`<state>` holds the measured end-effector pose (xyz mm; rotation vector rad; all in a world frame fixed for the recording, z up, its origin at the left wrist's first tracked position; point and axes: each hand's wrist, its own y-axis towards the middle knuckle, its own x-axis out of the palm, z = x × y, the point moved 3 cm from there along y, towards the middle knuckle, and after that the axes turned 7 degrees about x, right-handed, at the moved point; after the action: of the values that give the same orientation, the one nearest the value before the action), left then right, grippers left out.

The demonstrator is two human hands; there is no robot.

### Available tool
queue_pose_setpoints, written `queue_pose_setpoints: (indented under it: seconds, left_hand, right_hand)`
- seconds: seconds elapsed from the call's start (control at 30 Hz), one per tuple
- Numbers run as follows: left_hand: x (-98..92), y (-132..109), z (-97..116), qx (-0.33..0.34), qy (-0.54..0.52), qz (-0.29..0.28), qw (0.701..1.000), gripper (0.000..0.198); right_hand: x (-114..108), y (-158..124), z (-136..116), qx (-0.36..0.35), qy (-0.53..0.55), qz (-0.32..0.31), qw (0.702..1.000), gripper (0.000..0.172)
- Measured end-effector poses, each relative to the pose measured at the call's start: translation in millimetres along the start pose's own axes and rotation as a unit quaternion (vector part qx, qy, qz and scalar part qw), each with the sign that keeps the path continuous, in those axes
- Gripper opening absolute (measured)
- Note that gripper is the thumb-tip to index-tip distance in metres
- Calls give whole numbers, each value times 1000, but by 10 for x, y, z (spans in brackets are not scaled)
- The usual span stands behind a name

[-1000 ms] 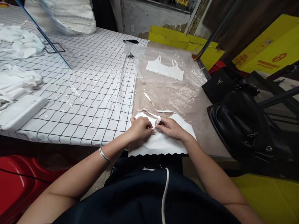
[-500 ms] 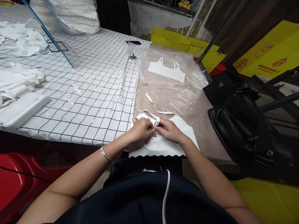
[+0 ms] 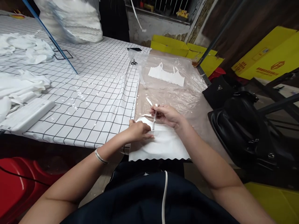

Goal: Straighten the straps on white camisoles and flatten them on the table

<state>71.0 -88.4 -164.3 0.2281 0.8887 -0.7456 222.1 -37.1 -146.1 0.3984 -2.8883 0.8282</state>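
A white bra top [image 3: 161,146] with a scalloped hem lies at the table's near edge, under my hands. My right hand [image 3: 167,115] pinches its narrow white strap [image 3: 154,120] and holds it upright above the cloth. Closed at the strap's lower end, my left hand [image 3: 140,130] grips the garment's upper edge; its fingertips are partly hidden. Farther back, another white bra top [image 3: 166,74] lies spread out with both straps showing.
Clear plastic sheeting [image 3: 177,95] covers part of the brown surface. Small black scissors [image 3: 134,62] and a dark phone [image 3: 134,49] lie farther back. White garments [image 3: 21,82] and a white box [image 3: 30,115] are at left. A black leather bag [image 3: 238,127] sits at right.
My right hand has moved up and away from my left, drawing the strap upright between them. My left hand stays low on the garment.
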Motion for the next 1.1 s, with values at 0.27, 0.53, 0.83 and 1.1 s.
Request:
queue_pose_setpoints:
  seconds: [0.27,0.53,0.83,1.1]
  left_hand:
    - [-447,-165,-290,-22,22,-95,995,25]
    - [-326,-177,-67,10,189,131,973,19]
    - [-237,1043,-71,28,177,1,984,12]
    - [-550,1388,320,-53,-263,11,963,7]
  right_hand:
    - [199,673,-218,38,-25,-16,999,18]
    - [-508,300,-398,-147,-451,272,838,43]
    - [-683,-785,842,-346,-469,229,779,15]
    - [-766,-689,756,-215,-39,223,950,37]
